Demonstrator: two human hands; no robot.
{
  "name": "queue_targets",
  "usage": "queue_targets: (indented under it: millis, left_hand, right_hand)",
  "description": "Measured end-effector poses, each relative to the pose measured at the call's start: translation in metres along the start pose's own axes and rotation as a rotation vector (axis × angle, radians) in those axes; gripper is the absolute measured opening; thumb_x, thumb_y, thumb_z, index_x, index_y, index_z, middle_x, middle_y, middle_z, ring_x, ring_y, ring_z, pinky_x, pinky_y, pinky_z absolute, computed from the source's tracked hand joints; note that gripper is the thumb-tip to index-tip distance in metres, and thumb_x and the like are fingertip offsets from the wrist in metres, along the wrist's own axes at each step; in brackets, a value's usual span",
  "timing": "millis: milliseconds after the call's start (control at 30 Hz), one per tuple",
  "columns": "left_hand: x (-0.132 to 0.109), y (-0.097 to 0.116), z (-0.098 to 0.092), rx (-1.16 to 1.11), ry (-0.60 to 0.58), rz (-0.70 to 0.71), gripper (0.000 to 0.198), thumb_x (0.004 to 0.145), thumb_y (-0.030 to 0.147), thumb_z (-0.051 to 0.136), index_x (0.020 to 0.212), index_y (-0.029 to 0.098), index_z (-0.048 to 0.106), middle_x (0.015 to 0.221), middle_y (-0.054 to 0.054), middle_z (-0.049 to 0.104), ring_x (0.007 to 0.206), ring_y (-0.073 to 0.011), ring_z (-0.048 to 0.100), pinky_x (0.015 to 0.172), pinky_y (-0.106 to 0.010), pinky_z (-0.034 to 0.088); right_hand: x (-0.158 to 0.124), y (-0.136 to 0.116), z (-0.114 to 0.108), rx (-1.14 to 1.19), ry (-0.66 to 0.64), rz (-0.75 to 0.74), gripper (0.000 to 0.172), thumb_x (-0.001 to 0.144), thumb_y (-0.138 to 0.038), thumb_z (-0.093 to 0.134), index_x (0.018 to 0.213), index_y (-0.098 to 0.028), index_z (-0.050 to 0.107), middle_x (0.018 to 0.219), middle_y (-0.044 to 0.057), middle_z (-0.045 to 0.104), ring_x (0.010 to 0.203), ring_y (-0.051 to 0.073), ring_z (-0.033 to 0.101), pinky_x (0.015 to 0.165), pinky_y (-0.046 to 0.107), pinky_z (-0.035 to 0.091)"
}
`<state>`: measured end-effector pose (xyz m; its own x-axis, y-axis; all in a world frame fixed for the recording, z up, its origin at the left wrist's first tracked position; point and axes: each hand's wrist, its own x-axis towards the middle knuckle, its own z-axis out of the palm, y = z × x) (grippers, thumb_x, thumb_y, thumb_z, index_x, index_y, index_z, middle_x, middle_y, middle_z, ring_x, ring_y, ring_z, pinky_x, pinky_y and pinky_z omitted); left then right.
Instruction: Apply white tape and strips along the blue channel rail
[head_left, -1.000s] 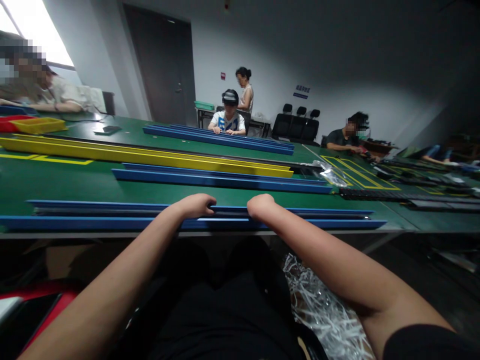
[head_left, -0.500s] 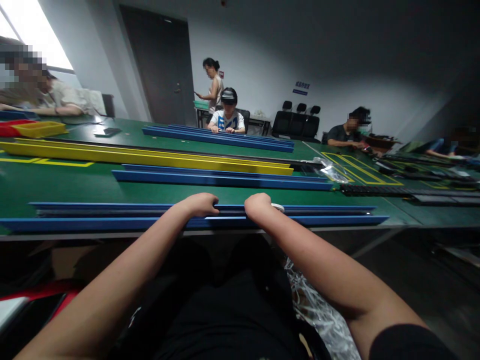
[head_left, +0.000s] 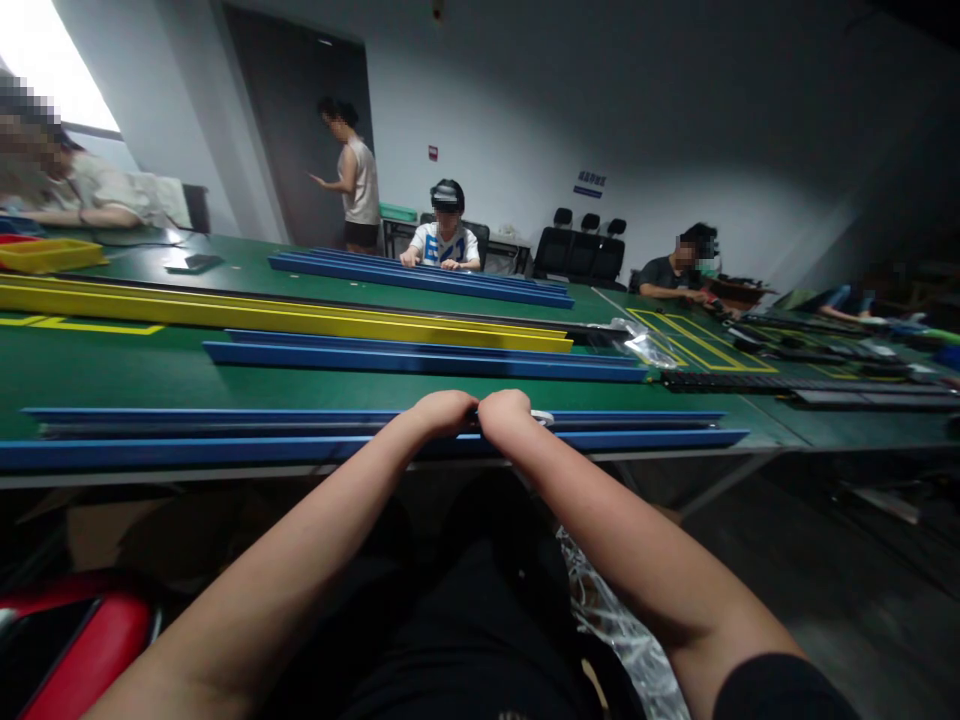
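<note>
Along the near table edge lies a long blue channel rail, with a dark strip between its raised sides. Over the rail's middle, my left hand is bent down with its fingers curled, its tip side against my other hand; what it pinches is hidden. My right hand is closed beside it. From its right side sticks out a white rounded thing, perhaps a roll, mostly covered by the hand. The fingertips of both hands are out of sight.
Beyond lie another blue rail, a yellow rail and a stack of blue rails. Clear plastic and black strips lie to the right. Several people sit around the green table; one person stands by the door.
My left hand has moved right along the rail until it meets my right hand. The view has shifted slightly right. The standing person has moved left, in front of the door.
</note>
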<state>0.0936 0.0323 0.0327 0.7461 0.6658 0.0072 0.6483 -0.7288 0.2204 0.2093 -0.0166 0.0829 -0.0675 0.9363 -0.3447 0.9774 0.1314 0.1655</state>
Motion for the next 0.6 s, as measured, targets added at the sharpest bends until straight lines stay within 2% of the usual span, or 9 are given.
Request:
queue_targets:
  millis: [133, 267, 400, 500, 600]
  left_hand:
    - [-0.011, -0.006, -0.002, 0.049, 0.023, 0.034, 0.027, 0.084, 0.042, 0.052, 0.095, 0.024, 0.069, 0.096, -0.007, 0.074, 0.085, -0.0219, 0.067, 0.068, -0.027, 0.044]
    - [-0.036, -0.03, -0.006, 0.087, 0.003, 0.013, 0.023, 0.081, 0.04, 0.055, 0.089, 0.023, 0.068, 0.09, -0.006, 0.073, 0.079, -0.0203, 0.064, 0.064, -0.026, 0.041]
    - [-0.059, -0.061, -0.009, 0.085, -0.033, -0.08, 0.018, 0.077, 0.038, 0.057, 0.086, 0.024, 0.066, 0.085, -0.003, 0.071, 0.072, -0.018, 0.06, 0.059, -0.026, 0.037]
    - [-0.065, -0.072, -0.009, 0.092, -0.036, -0.099, 0.018, 0.076, 0.037, 0.056, 0.086, 0.025, 0.066, 0.083, -0.003, 0.07, 0.07, -0.0181, 0.059, 0.058, -0.027, 0.035]
    - [-0.065, -0.072, -0.008, 0.078, -0.022, -0.099, 0.02, 0.075, 0.04, 0.057, 0.087, 0.026, 0.066, 0.084, -0.003, 0.07, 0.072, -0.0189, 0.059, 0.059, -0.027, 0.036]
  right_hand:
    - [-0.004, 0.008, -0.003, -0.045, 0.006, 0.001, 0.038, 0.084, -0.035, 0.064, 0.114, -0.012, 0.071, 0.122, 0.021, 0.065, 0.115, 0.031, 0.062, 0.094, 0.039, 0.051]
    - [-0.006, 0.008, -0.01, -0.071, 0.018, -0.133, 0.048, 0.092, -0.048, 0.048, 0.114, -0.013, 0.071, 0.121, 0.019, 0.066, 0.114, 0.03, 0.062, 0.092, 0.037, 0.051]
    - [-0.01, 0.004, -0.026, -0.109, -0.025, -0.297, 0.04, 0.092, -0.037, 0.048, 0.112, -0.012, 0.072, 0.115, 0.017, 0.069, 0.103, 0.027, 0.067, 0.085, 0.031, 0.051]
    - [-0.014, 0.003, -0.035, -0.138, -0.01, -0.253, 0.036, 0.088, -0.034, 0.054, 0.108, -0.011, 0.073, 0.112, 0.018, 0.07, 0.1, 0.028, 0.068, 0.082, 0.032, 0.052]
    - [-0.014, 0.002, -0.032, -0.175, -0.022, -0.157, 0.033, 0.084, -0.033, 0.061, 0.107, -0.014, 0.074, 0.115, 0.018, 0.069, 0.104, 0.029, 0.067, 0.084, 0.034, 0.053]
